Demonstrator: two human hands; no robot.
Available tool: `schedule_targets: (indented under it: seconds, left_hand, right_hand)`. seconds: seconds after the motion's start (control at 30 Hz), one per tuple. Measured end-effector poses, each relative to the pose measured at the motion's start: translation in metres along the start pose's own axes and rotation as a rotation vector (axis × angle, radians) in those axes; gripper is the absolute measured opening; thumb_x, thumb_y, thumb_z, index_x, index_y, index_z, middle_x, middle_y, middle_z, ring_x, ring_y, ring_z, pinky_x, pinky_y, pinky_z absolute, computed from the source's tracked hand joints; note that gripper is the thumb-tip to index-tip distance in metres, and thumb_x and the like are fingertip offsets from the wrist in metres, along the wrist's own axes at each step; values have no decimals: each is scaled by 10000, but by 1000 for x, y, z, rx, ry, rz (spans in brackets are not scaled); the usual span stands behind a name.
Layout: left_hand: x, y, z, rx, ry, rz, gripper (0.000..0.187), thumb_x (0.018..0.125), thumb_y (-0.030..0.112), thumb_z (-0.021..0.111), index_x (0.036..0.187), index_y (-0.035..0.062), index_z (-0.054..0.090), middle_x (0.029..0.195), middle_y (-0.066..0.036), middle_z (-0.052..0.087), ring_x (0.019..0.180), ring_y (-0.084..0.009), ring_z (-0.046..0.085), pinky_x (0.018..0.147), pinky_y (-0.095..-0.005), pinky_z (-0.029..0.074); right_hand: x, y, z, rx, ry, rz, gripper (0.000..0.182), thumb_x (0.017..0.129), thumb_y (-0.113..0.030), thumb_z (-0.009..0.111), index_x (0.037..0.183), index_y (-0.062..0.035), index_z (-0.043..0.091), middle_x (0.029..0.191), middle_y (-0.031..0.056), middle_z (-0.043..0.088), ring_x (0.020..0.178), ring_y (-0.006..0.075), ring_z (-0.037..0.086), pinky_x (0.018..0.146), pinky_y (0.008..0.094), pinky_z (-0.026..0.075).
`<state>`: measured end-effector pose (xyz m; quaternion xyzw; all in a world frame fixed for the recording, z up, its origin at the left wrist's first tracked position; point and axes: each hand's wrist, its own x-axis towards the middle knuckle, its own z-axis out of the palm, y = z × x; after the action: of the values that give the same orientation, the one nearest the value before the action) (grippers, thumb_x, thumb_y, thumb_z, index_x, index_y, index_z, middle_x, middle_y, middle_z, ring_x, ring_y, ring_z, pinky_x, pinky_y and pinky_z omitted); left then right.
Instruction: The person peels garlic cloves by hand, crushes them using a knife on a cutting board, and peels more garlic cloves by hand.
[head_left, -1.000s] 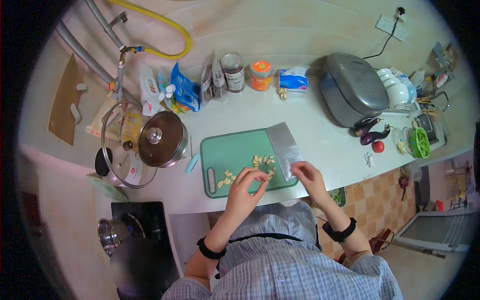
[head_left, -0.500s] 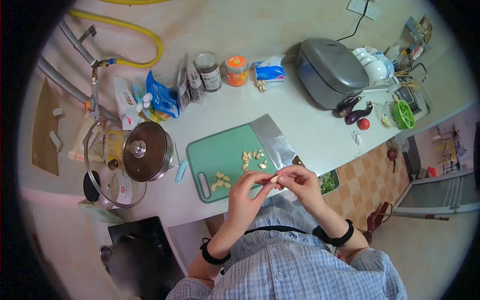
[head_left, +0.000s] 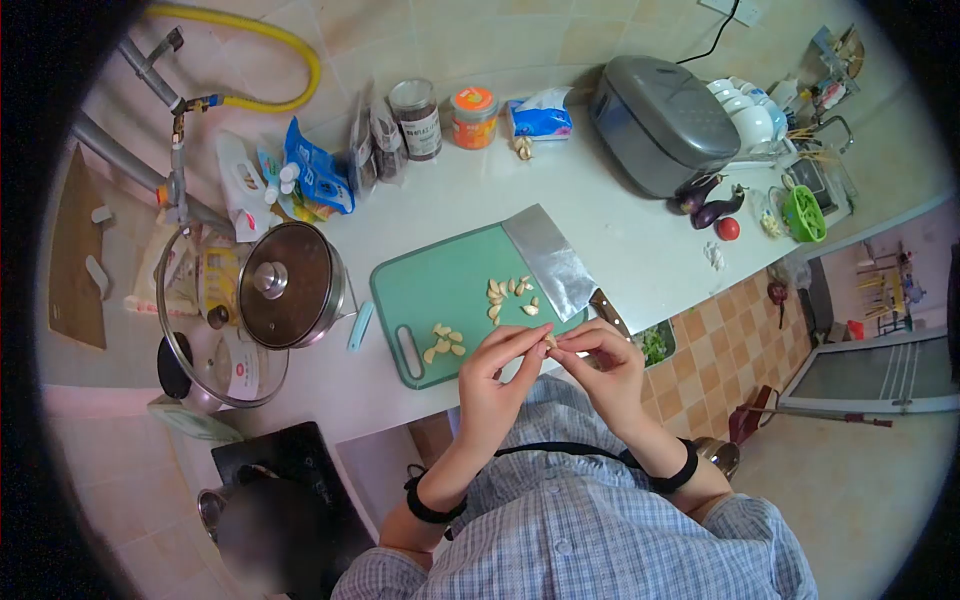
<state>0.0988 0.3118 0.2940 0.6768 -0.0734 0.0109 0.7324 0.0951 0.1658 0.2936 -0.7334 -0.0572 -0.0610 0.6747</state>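
Observation:
Between the fingertips of both hands is a small garlic clove (head_left: 549,342), in front of my body at the near edge of the green cutting board (head_left: 450,262). My left hand (head_left: 498,370) is closed in a pinch on its left side, and my right hand (head_left: 603,365) pinches it from the right. Several pale cloves (head_left: 443,342) lie at the board's lower left, and several more cloves (head_left: 511,288) lie near its right side. A cleaver (head_left: 553,262) rests flat across the board's right edge, its wooden handle pointing toward my right hand.
A lidded pot (head_left: 290,285) and a glass lid (head_left: 225,385) are on the left. Jars (head_left: 474,118), a tissue pack (head_left: 541,120) and a garlic bulb (head_left: 524,148) line the back. A grey cooker (head_left: 665,125), eggplants (head_left: 718,208) and a tomato (head_left: 728,229) stand right.
The view has shifted slightly, with the counter items appearing higher in the frame. Both hands still pinch the clove, with the fingers slightly rearranged; more of the cleaver's handle shows.

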Motion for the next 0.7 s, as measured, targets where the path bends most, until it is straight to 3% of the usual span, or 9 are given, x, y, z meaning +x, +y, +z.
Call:
schedule_targets:
  seconds: [0.13,0.2,0.3,0.53,0.7]
  left_hand:
    - [-4,1,-3,6,3,3,220,817,-50,565,1030,-35,621,942,-87,590,853,-128,567,768,-223,459]
    - [-5,0,-2,17,65,48,228,778,-56,589,993,-6,646,847,-67,610,772,-121,594,694,-223,462]
    - [-8,1,-5,39,30,24,209,801,-74,564,999,-46,626,908,-87,596,837,-134,572,756,-225,464]
    - [-11,5,-3,161,84,52,201,770,-71,585,956,-27,647,837,-73,605,764,-127,586,705,-225,472]
    - [-12,1,1,387,144,175,189,739,-49,620,920,-7,655,766,-71,622,699,-131,611,650,-229,479]
  right_hand:
    - [-5,1,5,146,0,67,95,729,51,669,817,22,647,878,96,600,830,153,587,736,242,478]
    - [-7,-2,7,190,-4,112,96,730,59,666,818,24,648,876,96,601,822,150,589,733,237,480]
    - [-10,0,7,259,-8,201,94,734,66,662,820,30,647,872,95,606,803,143,593,716,229,482]
    - [-16,-3,12,334,24,427,69,744,46,656,810,29,649,845,83,610,778,138,588,717,240,487]
    - [-20,0,14,247,44,274,89,740,43,665,827,29,656,854,89,618,786,137,595,707,227,481]
